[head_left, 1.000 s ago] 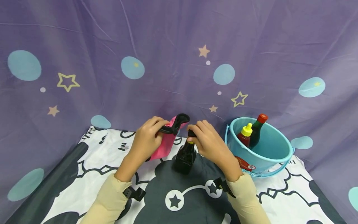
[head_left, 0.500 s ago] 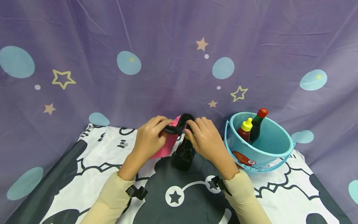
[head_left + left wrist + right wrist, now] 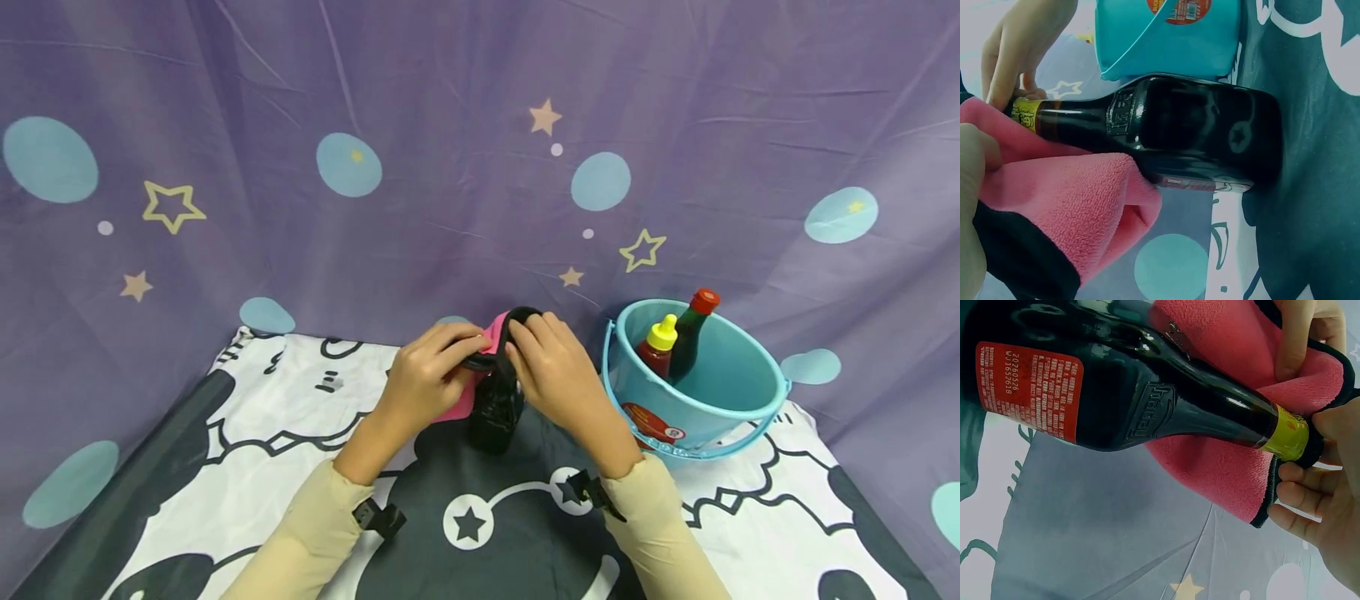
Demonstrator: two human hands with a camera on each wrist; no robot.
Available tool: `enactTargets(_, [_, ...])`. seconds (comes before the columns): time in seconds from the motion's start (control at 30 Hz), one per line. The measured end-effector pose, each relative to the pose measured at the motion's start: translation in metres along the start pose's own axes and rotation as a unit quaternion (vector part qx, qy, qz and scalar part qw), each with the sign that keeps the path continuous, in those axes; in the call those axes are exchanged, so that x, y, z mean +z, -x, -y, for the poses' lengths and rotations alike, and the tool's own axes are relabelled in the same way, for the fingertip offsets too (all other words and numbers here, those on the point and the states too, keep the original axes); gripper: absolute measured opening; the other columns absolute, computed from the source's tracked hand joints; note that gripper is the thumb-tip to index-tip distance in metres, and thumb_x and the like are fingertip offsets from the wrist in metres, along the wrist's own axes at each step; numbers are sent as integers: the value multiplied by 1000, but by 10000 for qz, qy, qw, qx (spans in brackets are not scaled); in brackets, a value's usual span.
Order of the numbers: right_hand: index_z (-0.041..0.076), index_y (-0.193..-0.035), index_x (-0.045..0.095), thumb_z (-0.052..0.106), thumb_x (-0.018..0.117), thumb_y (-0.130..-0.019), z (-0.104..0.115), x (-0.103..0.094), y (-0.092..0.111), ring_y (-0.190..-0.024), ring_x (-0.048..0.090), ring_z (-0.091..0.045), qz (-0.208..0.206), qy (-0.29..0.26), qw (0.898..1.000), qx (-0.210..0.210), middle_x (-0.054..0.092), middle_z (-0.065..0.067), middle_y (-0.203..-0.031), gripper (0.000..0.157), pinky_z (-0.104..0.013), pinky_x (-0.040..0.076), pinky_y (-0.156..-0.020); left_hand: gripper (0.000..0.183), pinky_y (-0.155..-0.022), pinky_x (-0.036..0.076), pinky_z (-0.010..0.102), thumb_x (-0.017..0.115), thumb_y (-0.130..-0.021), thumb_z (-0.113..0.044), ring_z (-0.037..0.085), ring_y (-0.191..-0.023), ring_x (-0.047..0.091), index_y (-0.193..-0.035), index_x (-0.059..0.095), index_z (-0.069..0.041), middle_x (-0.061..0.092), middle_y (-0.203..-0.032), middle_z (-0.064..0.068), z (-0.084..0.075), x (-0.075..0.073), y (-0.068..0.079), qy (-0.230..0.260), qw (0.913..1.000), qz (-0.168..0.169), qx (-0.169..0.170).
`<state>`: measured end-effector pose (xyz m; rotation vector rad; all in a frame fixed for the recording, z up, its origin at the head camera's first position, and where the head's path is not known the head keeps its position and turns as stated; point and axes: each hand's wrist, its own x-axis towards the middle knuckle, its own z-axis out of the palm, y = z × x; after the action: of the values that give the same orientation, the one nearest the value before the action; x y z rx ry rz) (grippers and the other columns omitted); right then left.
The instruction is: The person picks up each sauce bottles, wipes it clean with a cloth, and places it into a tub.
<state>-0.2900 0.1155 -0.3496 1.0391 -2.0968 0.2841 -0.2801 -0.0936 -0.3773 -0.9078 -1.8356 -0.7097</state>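
Observation:
A dark glass sauce bottle [image 3: 495,421] with a black cap and yellow neck band stands upright on the patterned cloth. My right hand [image 3: 558,375] pinches it at the cap, thumb and fingers around the top, as the right wrist view shows. My left hand [image 3: 427,375] holds a pink towel [image 3: 1079,194] with black edging. The towel is folded over and lies against the bottle's neck and shoulder. A red label [image 3: 1030,390] with small print shows on one side of the bottle. In the head view, the hands and towel hide the bottle's top.
To the right stands a light blue bucket [image 3: 705,437] with its handle down. Inside it are a red-brown squeeze bottle [image 3: 656,357] with a yellow cap and a green bottle [image 3: 687,343] with a red cap. A purple curtain [image 3: 450,100] hangs behind.
My left hand has moved right with the towel, bringing it from beside the bottle up against its neck. My right hand stays at the cap, and the bottle stands nearly where it was.

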Motion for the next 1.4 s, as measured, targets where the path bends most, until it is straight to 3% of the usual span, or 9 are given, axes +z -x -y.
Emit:
enactTargets(0.17, [-4,-117,67,23,46,-107,0,0,-2,-83,51,-29,16,-143,9999,29,62,-14,-95,35,-42,48,-74,29,-84,60,39,66,-80,12,24,-95,72,-99,79,-6,74,-103,10,2,0,0,113,9997,-52,219])
enactTargets(0.33, [-3,-117,67,23,49,-106,2,-1,0,-84,52,-29,50,-210,9997,112,63,-13,-96,34,-42,47,-78,29,-83,60,38,69,-73,12,24,-95,72,-93,80,-6,75,-98,9,1,3,1,-25,9988,26,490])
enactTargets(0.47, [-2,-119,67,24,48,-107,4,-2,1,-85,53,-29,73,-269,9994,209,64,-13,-98,35,-41,48,-81,30,-84,60,36,72,-69,10,23,-95,70,-92,80,-8,74,-98,7,-1,4,2,-189,9978,292,562])
enactTargets(0.83, [-1,-119,66,23,49,-106,3,-2,-1,-78,49,-25,-23,-458,9987,211,62,-11,-92,32,-38,44,-74,27,-83,59,35,74,-74,7,22,-95,69,-93,79,-11,74,-97,3,-4,2,1,-543,9935,809,582])
enactTargets(1.1, [0,-119,66,20,54,-104,3,-2,0,-75,47,-24,23,-468,9985,265,59,-9,-86,28,-37,42,-70,26,-82,58,35,70,-77,8,21,-95,69,-91,78,-13,74,-97,1,-5,0,0,-1090,9800,1358,967])
enactTargets(1.4, [1,-117,66,18,56,-102,3,-2,-1,-72,44,-22,41,-543,9982,256,57,-8,-85,25,-35,40,-70,28,-82,57,34,74,-71,9,19,-93,68,-86,79,-14,72,-92,-1,-3,-2,2,-1136,9721,1871,842])
